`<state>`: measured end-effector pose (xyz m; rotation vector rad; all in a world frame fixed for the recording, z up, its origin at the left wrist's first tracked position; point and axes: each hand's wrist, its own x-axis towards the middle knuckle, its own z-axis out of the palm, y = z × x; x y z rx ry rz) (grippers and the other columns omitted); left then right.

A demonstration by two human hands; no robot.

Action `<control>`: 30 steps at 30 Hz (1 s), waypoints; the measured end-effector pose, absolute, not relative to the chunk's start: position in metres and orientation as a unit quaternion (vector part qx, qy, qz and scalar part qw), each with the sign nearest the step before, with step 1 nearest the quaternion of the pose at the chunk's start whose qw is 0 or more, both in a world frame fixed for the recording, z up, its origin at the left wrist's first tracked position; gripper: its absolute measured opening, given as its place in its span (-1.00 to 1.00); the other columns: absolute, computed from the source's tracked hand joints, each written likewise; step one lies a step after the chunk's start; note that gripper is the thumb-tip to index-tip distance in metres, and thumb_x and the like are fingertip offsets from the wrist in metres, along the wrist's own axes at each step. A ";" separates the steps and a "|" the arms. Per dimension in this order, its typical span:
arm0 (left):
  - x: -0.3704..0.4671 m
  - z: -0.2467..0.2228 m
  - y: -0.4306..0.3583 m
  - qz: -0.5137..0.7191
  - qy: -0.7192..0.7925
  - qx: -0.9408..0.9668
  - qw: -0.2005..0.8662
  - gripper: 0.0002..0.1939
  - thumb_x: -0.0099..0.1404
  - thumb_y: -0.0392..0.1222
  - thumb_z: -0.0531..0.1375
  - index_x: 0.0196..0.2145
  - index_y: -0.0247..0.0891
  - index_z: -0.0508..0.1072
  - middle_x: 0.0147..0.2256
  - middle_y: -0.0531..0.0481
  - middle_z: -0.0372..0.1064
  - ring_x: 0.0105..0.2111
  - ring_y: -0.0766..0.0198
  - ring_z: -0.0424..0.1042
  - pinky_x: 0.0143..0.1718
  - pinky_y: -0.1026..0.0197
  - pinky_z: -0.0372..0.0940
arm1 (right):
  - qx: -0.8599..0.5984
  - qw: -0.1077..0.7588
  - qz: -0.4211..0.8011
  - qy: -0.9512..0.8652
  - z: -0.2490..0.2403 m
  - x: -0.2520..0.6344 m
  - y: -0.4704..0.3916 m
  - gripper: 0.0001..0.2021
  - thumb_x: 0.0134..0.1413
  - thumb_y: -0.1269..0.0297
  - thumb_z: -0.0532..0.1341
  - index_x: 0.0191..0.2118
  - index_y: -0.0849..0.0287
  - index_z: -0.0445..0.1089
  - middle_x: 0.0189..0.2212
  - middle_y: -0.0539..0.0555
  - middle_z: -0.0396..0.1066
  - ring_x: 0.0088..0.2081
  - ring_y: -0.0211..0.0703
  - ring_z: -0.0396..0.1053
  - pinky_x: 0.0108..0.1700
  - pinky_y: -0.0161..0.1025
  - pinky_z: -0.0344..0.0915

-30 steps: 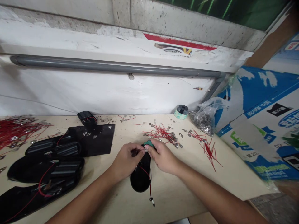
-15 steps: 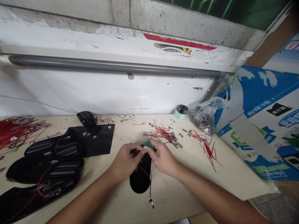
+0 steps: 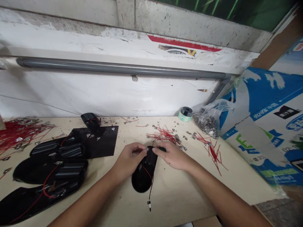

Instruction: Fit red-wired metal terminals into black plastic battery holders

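Note:
A black elongated housing (image 3: 141, 181) lies on the table between my hands, with a red wire running along its inside. Past its right edge hangs a thin lead ending in a small black and white connector (image 3: 149, 205). My left hand (image 3: 131, 159) pinches a small metal clip (image 3: 147, 149) at the housing's upper left. At the upper right edge, my right hand (image 3: 171, 154) has thumb and fingers closed around a dark object (image 3: 162, 148), mostly hidden by the fingers.
Red wires with metal tabs (image 3: 165, 134) lie beyond my hands, with a larger pile (image 3: 16, 132) at far left. More black housings (image 3: 30, 170) are on the left. A tape roll (image 3: 185, 114), a bag of metal parts (image 3: 208, 121) and a blue-white box (image 3: 265, 126) stand at right.
My right hand has moved slightly right, away from my left fingertips. The green part seen between the hands no longer shows. The view has shifted slightly.

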<state>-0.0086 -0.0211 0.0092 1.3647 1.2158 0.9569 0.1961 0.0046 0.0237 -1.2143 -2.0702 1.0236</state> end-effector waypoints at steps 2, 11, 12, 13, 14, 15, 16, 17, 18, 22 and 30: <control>-0.010 0.006 -0.020 0.401 0.496 0.577 0.510 -0.76 0.21 -0.04 0.27 -0.34 -0.30 0.50 -0.40 -0.02 0.44 -0.38 0.25 0.40 -0.33 0.25 0.27 | -0.448 0.252 0.458 -0.725 0.020 0.195 0.005 -0.82 0.20 0.14 0.25 -0.33 0.13 0.44 -0.45 -0.02 0.40 -0.45 -0.18 0.37 -0.37 -0.23 0.28; -0.009 0.001 -0.019 0.448 0.472 0.570 0.501 -0.74 0.26 -0.08 0.25 -0.18 -0.30 0.45 -0.37 -0.02 0.44 -0.34 0.24 0.43 -0.22 0.19 0.33 | -0.401 0.375 0.690 -0.472 0.010 0.183 0.009 -0.64 0.02 0.01 0.39 -0.43 0.22 0.38 -0.61 -0.10 0.17 -0.58 -0.36 0.19 -0.55 -0.39 0.17; -0.010 0.002 -0.019 0.456 0.473 0.573 0.491 -0.72 0.30 -0.08 0.22 -0.10 -0.29 0.42 -0.35 -0.02 0.45 -0.33 0.23 0.45 -0.21 0.17 0.34 | -0.409 0.382 0.702 -0.441 0.011 0.182 0.009 -0.65 -0.01 0.01 0.41 -0.40 0.21 0.39 -0.61 -0.12 0.15 -0.58 -0.37 0.17 -0.55 -0.40 0.17; -0.012 0.002 -0.019 0.465 0.477 0.579 0.470 -0.69 0.35 -0.09 0.18 -0.01 -0.27 0.38 -0.33 -0.03 0.45 -0.31 0.22 0.46 -0.20 0.16 0.35 | -0.414 0.387 0.711 -0.416 0.011 0.182 0.010 -0.65 -0.04 0.02 0.43 -0.38 0.20 0.40 -0.61 -0.13 0.14 -0.59 -0.38 0.15 -0.57 -0.41 0.16; -0.015 0.003 -0.019 0.475 0.481 0.595 0.434 -0.67 0.39 -0.10 0.13 0.06 -0.25 0.34 -0.29 -0.05 0.46 -0.28 0.22 0.47 -0.18 0.14 0.36 | -0.418 0.392 0.717 -0.397 0.012 0.182 0.010 -0.65 -0.06 0.03 0.44 -0.36 0.19 0.41 -0.62 -0.13 0.12 -0.60 -0.38 0.12 -0.58 -0.42 0.14; -0.018 0.003 -0.019 0.483 0.483 0.625 0.380 -0.66 0.42 -0.13 0.08 0.12 -0.22 0.30 -0.24 -0.07 0.46 -0.24 0.20 0.47 -0.15 0.11 0.36 | -0.421 0.395 0.721 -0.383 0.012 0.183 0.011 -0.65 -0.08 0.03 0.45 -0.35 0.19 0.42 -0.62 -0.14 0.11 -0.61 -0.39 0.10 -0.60 -0.42 0.10; -0.022 0.004 -0.019 0.482 0.478 0.667 0.307 -0.65 0.44 -0.18 0.06 0.15 -0.18 0.29 -0.17 -0.09 0.45 -0.18 0.19 0.47 -0.10 0.08 0.36 | -0.423 0.396 0.722 -0.376 0.012 0.183 0.012 -0.64 -0.09 0.03 0.46 -0.35 0.20 0.42 -0.63 -0.14 0.10 -0.63 -0.40 0.08 -0.63 -0.43 0.06; -0.025 0.005 -0.018 0.470 0.463 0.718 0.222 -0.63 0.43 -0.25 0.06 0.16 -0.15 0.31 -0.10 -0.12 0.43 -0.12 0.17 0.45 -0.05 0.05 0.34 | -0.424 0.398 0.722 -0.374 0.011 0.184 0.013 -0.64 -0.10 0.03 0.46 -0.35 0.20 0.43 -0.64 -0.15 0.10 -0.64 -0.41 0.05 -0.65 -0.43 0.01; -0.028 0.006 -0.018 0.446 0.436 0.768 0.143 -0.61 0.41 -0.33 0.05 0.16 -0.12 0.33 -0.04 -0.13 0.40 -0.06 0.14 0.42 -0.02 0.03 0.33 | -0.424 0.399 0.720 -0.376 0.011 0.184 0.013 -0.64 -0.10 0.03 0.46 -0.36 0.21 0.43 -0.65 -0.15 0.10 -0.65 -0.42 0.03 -0.66 -0.43 -0.04; -0.031 0.008 -0.018 0.362 0.307 0.880 -0.021 -0.47 0.34 -0.54 0.00 0.15 -0.15 0.38 0.07 -0.17 0.35 0.05 0.10 0.35 0.00 0.01 0.36 | -0.411 0.376 0.717 -0.419 0.009 0.183 0.012 -0.66 -0.09 0.05 0.46 -0.38 0.22 0.44 -0.64 -0.13 0.12 -0.65 -0.42 0.05 -0.68 -0.44 -0.12; -0.024 0.016 -0.025 0.290 0.257 0.917 -0.097 -0.49 0.37 -0.49 0.00 0.22 -0.24 0.31 0.14 -0.15 0.36 0.13 0.03 0.30 0.09 -0.09 0.36 | -0.419 0.346 0.697 -0.467 0.017 0.181 0.006 -0.65 -0.14 0.05 0.45 -0.40 0.24 0.44 -0.61 -0.09 0.19 -0.61 -0.39 0.12 -0.69 -0.47 -0.12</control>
